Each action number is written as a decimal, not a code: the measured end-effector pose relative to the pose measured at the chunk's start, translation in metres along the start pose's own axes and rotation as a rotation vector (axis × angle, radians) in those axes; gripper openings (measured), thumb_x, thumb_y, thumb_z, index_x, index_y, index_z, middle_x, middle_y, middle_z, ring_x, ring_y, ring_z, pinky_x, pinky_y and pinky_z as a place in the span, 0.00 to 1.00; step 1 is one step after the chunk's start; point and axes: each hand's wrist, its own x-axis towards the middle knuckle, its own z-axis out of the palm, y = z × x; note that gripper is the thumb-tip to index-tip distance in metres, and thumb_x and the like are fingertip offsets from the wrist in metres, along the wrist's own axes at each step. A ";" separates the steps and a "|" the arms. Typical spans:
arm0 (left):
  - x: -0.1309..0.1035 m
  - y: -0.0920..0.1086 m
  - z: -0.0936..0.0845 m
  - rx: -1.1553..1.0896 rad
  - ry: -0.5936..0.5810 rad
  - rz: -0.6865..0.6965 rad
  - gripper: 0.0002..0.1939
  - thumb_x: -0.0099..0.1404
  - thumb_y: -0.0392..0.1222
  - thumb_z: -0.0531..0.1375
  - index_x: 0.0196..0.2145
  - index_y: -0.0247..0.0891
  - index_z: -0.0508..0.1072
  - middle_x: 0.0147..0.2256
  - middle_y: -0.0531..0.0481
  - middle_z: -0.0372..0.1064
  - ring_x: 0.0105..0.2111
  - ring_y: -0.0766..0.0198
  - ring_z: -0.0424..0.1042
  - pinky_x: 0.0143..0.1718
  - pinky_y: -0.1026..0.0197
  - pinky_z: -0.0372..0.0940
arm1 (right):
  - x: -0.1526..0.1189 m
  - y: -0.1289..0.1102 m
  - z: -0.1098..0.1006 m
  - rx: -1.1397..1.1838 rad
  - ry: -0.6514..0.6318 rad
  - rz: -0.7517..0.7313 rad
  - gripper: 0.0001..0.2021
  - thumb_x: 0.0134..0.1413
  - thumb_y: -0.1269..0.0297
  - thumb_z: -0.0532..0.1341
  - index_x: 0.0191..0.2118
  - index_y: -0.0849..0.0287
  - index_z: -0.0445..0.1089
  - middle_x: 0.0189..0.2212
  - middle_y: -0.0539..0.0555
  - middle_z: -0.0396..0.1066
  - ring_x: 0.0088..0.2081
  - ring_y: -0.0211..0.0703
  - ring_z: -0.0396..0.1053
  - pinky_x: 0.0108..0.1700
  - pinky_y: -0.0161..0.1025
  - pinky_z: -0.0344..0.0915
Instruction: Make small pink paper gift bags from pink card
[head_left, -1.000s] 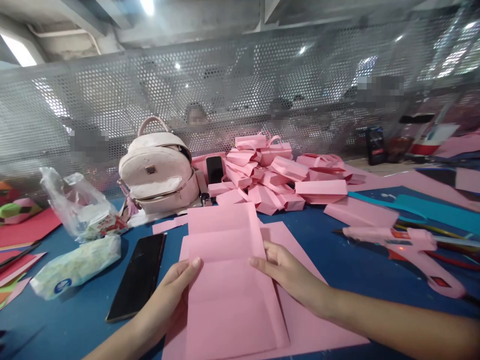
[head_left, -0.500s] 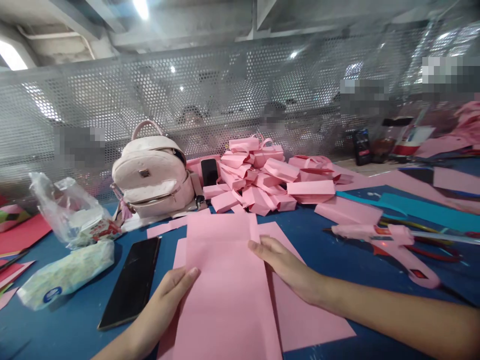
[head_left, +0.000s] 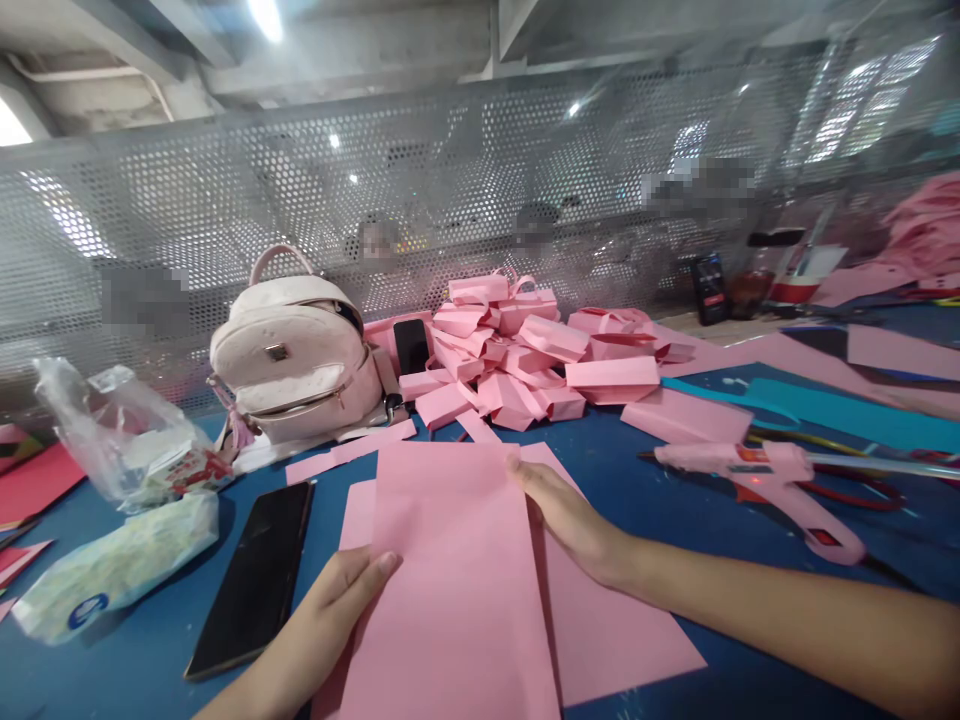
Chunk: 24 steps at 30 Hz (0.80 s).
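Observation:
A pink paper sheet (head_left: pixel 454 580) is held up in front of me, above more pink sheets (head_left: pixel 615 630) lying on the blue table. My left hand (head_left: pixel 337 610) grips its left edge, thumb on the front face and the other fingers partly hidden. Higher up on the right edge, my right hand (head_left: pixel 566 510) pinches the same sheet near its top corner, its fingers behind the paper. Behind the sheet is a heap of folded pink paper pieces (head_left: pixel 517 350). A black phone (head_left: pixel 255 580) lies left of my left hand.
A pink glue gun (head_left: pixel 765 485) with a cable lies at the right, near teal paper (head_left: pixel 847 410). A pale backpack (head_left: pixel 292 360), a plastic bag (head_left: pixel 120 430) and a tissue pack (head_left: pixel 124 565) stand or lie left. A perforated metal panel (head_left: pixel 450 190) rises behind.
The held sheet's top looks flatter; the fold line and raised right-hand strip seen earlier no longer show. My right thumb has moved slightly up toward the corner. The view has shifted a little.

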 end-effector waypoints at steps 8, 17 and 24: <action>-0.003 0.011 0.001 -0.085 -0.077 -0.028 0.35 0.55 0.78 0.57 0.25 0.38 0.70 0.27 0.52 0.62 0.29 0.62 0.60 0.30 0.64 0.61 | 0.001 -0.009 0.001 0.088 -0.126 -0.127 0.27 0.59 0.40 0.62 0.55 0.55 0.75 0.49 0.59 0.78 0.55 0.56 0.72 0.61 0.54 0.62; -0.004 0.016 0.004 -0.183 -0.042 -0.005 0.35 0.53 0.77 0.61 0.23 0.38 0.68 0.24 0.54 0.60 0.27 0.65 0.57 0.28 0.66 0.59 | 0.004 -0.014 0.000 -0.006 -0.060 -0.113 0.26 0.51 0.39 0.67 0.40 0.60 0.80 0.35 0.56 0.80 0.37 0.48 0.76 0.45 0.44 0.70; 0.002 0.011 0.000 -0.172 -0.078 -0.002 0.33 0.55 0.75 0.60 0.24 0.37 0.69 0.24 0.54 0.59 0.26 0.65 0.57 0.26 0.65 0.58 | 0.007 -0.010 -0.001 -0.008 -0.002 -0.114 0.28 0.49 0.34 0.65 0.33 0.59 0.78 0.30 0.52 0.77 0.35 0.44 0.74 0.40 0.40 0.70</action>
